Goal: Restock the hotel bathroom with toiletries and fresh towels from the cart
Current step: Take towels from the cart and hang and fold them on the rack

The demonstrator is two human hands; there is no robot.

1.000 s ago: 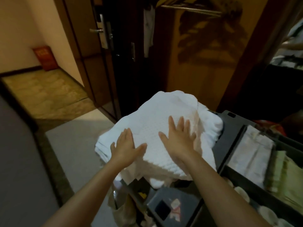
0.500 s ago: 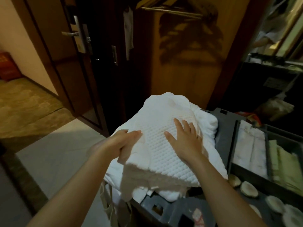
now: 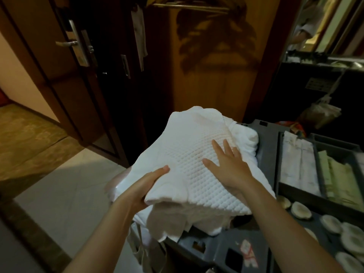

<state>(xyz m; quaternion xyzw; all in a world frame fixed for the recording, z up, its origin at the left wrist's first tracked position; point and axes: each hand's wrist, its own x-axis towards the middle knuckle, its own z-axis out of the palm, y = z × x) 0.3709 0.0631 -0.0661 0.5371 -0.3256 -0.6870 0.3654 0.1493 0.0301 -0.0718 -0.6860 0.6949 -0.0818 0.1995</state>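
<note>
white folded towels with a waffle-weave top layer (image 3: 189, 154) sit in a thick stack on the near left end of the grey plastic housekeeping cart (image 3: 266, 146), overhanging its left edge above the pale tiled floor (image 3: 59, 194). the left hand (image 3: 143, 188) grips the near left corner of the top towel, thumb lying along its upper face and fingers curled out of sight under the fold. the right hand (image 3: 230, 168) lies flat and open on top of the stack, fingers spread and pointing toward the far side, palm on the textured cloth. just right of the towels, a dark rectangular tray (image 3: 278, 158) on the cart holds rows of white paper-wrapped packets (image 3: 295, 160) and, further right, pale green packets (image 3: 338, 174). nearer, along the right edge, round white discs (image 3: 301, 210) lie on the cart top; what they are cannot be told. a pale cloth bag (image 3: 141, 253) hangs at the cart's near left side. beyond the towels stands a brown wooden panel (image 3: 212, 75), and at far left a dark wooden door (image 3: 65, 85) with a silver lever handle (image 3: 67, 43).
</note>
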